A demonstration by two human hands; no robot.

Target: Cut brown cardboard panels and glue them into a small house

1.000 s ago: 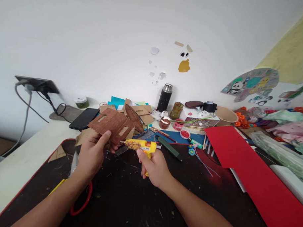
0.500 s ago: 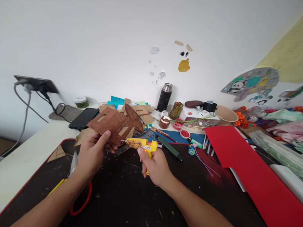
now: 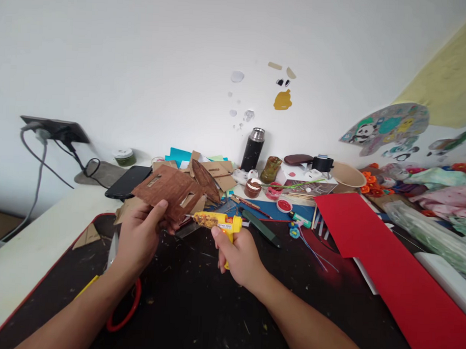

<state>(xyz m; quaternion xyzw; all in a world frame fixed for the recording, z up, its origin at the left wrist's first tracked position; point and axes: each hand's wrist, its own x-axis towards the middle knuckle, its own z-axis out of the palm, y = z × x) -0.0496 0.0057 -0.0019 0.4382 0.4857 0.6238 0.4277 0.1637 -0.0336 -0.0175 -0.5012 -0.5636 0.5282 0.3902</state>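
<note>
My left hand (image 3: pixel 141 232) grips a brown-painted cardboard panel (image 3: pixel 167 190) by its lower edge, thumb on the near face. Two rectangular openings are cut through the panel, and it is held tilted above the dark mat (image 3: pixel 198 305). In my right hand (image 3: pixel 238 253) is a yellow hot glue gun (image 3: pixel 216 222), smeared with brown and orange residue. Its nozzle points left and lies at the panel's right lower edge; whether it touches cannot be made out. Beneath my left forearm, partly hidden, lie scissors (image 3: pixel 126 313) with red and yellow handles.
Behind the panel are cardboard scraps (image 3: pixel 221 174) and a brown oval piece (image 3: pixel 204 178). A black thermos (image 3: pixel 252 149) stands by the wall, near paint pots (image 3: pixel 252 188). A green craft knife (image 3: pixel 259 227) and red sheet (image 3: pixel 375 261) lie to the right. A black phone (image 3: pixel 129 182) is at left.
The panel and my left hand have shifted very slightly left. My right hand and the glue gun look almost unmoved.
</note>
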